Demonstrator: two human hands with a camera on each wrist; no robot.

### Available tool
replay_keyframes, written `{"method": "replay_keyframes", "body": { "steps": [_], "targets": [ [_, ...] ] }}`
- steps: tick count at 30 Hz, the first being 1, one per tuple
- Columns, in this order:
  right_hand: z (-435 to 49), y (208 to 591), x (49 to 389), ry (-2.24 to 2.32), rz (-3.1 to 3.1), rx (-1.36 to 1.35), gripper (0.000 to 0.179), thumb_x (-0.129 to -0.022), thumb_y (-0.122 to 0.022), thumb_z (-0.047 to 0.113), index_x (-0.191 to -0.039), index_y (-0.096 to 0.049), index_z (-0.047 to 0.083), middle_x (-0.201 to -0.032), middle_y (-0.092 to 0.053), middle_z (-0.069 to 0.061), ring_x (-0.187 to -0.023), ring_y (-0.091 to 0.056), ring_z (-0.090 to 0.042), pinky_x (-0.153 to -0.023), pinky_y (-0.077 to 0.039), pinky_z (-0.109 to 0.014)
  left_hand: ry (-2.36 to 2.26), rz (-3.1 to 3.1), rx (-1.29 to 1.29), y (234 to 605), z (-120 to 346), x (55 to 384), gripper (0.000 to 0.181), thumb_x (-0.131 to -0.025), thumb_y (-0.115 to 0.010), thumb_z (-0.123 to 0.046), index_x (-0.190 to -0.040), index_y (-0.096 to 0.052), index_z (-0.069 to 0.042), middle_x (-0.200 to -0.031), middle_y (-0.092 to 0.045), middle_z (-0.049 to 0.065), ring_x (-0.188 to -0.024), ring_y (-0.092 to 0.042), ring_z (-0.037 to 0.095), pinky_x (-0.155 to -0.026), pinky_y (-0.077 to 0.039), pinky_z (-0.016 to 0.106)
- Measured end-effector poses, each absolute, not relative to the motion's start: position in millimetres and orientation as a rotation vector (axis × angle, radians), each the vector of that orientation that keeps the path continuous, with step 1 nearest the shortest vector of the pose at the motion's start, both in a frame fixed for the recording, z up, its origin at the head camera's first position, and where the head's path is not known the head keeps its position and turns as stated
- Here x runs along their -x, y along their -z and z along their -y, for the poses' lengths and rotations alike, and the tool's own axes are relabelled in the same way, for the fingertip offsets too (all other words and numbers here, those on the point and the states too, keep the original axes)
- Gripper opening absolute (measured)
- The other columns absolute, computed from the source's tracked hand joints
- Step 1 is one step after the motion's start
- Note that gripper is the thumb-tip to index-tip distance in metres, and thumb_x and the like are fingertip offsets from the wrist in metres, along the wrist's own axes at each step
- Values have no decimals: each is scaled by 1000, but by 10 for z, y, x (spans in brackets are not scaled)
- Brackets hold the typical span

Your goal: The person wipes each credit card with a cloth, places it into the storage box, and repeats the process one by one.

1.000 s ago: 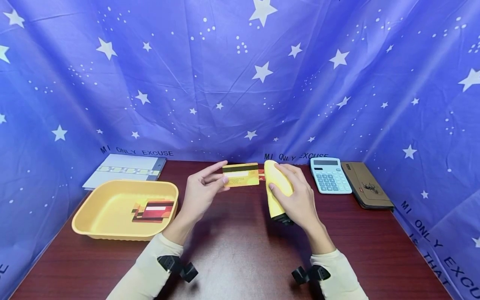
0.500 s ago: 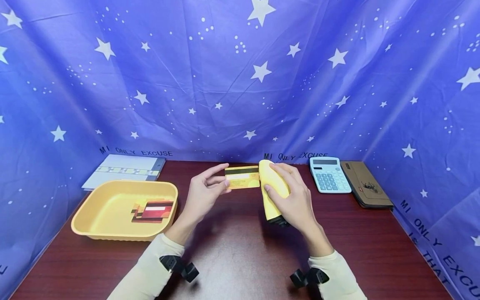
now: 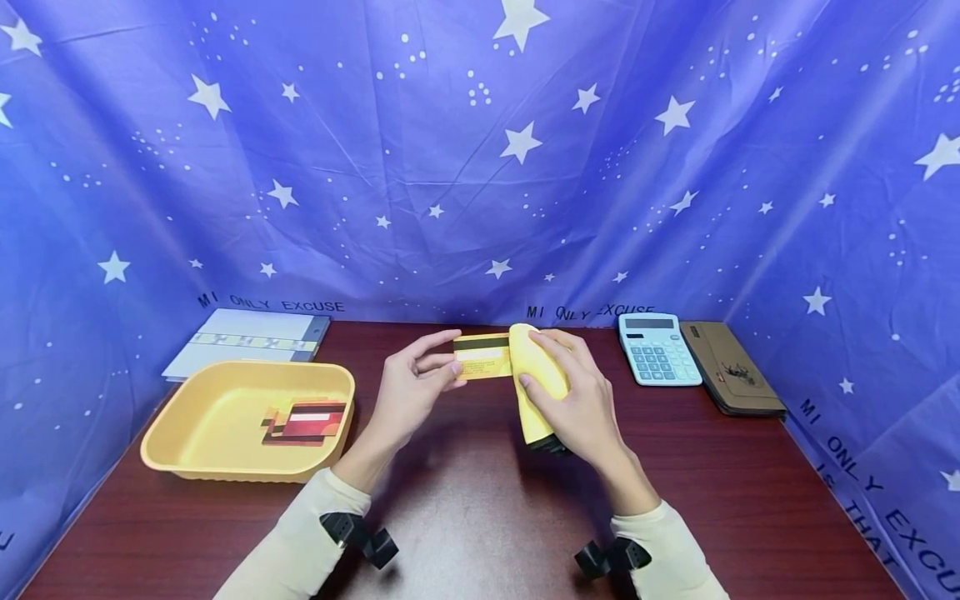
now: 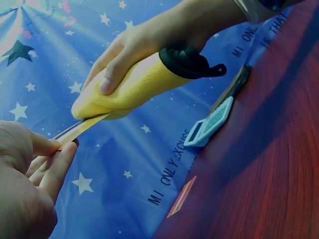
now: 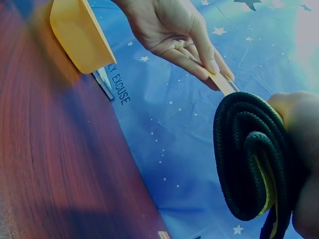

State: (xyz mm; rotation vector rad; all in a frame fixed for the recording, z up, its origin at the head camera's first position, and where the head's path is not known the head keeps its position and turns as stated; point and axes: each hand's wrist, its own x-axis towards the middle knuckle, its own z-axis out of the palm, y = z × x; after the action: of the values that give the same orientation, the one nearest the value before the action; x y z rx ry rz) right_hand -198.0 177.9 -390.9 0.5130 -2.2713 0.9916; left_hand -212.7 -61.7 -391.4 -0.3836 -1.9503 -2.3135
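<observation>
My left hand (image 3: 405,383) pinches the left end of a yellow bank card (image 3: 483,364), whose dark magnetic stripe and white strip face me. A folded yellow cloth (image 3: 534,387) with black edging is gripped in my right hand (image 3: 576,396). The cloth covers the card's right end; the left wrist view shows the card's tip against a fold of the yellow cloth (image 4: 129,92). Seen end-on in the right wrist view, the black layers of the cloth (image 5: 229,159) are rolled together. Both hands are held above the table.
A yellow basin (image 3: 187,417) at the left holds several red and yellow cards (image 3: 311,421). Behind it lies a white-and-grey notebook (image 3: 247,337). A calculator (image 3: 660,350) and a brown wallet (image 3: 731,371) lie at the right. Another red card (image 4: 182,196) is on the table's far edge.
My right hand has brought the cloth leftward over the card's right end. The left hand has shifted slightly right with the card. The red card behind is now hidden in the head view.
</observation>
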Motion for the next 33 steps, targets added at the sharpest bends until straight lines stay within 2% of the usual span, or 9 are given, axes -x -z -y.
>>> {"method": "replay_keyframes", "body": {
  "steps": [8,15,21,25,33],
  "targets": [
    [-1732,3926,1966,-999,2268,-532,59,-84,-83,22,-140,-65,26,-138,-63,2,-112,-66,-18,-75,-57,-35,2357,1929,400,3929,602,2115,47,-92,-67,11,-138,-62,1,-110,-71,37,-88,-77,14,-84,-68,38],
    [-1712,3937,1963,-1009,2276,-544,59,-84,-83,22,-140,-65,27,-139,-62,3,-114,-65,-16,-77,-57,-34,2364,1923,439,3929,591,2102,45,-92,-67,10,-136,-64,0,-112,-70,38,-91,-77,15,-84,-68,39],
    [-1698,3942,1952,-1005,2269,-577,59,-84,-83,23,-140,-65,27,-139,-62,2,-112,-66,-18,-73,-57,-32,2374,1906,463,3944,578,2099,45,-92,-66,11,-136,-64,1,-112,-69,39,-91,-77,19,-85,-68,39],
    [-1687,3963,1954,-1000,2264,-600,59,-83,-84,22,-139,-66,26,-139,-62,1,-109,-67,-18,-71,-57,-31,2371,1901,476,3949,558,2089,44,-93,-67,10,-135,-64,1,-112,-70,38,-89,-77,16,-85,-68,39],
    [-1601,3987,1925,-1012,2254,-665,58,-82,-84,21,-137,-67,24,-139,-63,-1,-118,-67,-21,-77,-60,-37,2385,1904,507,3973,508,2067,43,-93,-66,10,-135,-63,2,-113,-72,35,-94,-77,15,-88,-66,44]
  ]
}}
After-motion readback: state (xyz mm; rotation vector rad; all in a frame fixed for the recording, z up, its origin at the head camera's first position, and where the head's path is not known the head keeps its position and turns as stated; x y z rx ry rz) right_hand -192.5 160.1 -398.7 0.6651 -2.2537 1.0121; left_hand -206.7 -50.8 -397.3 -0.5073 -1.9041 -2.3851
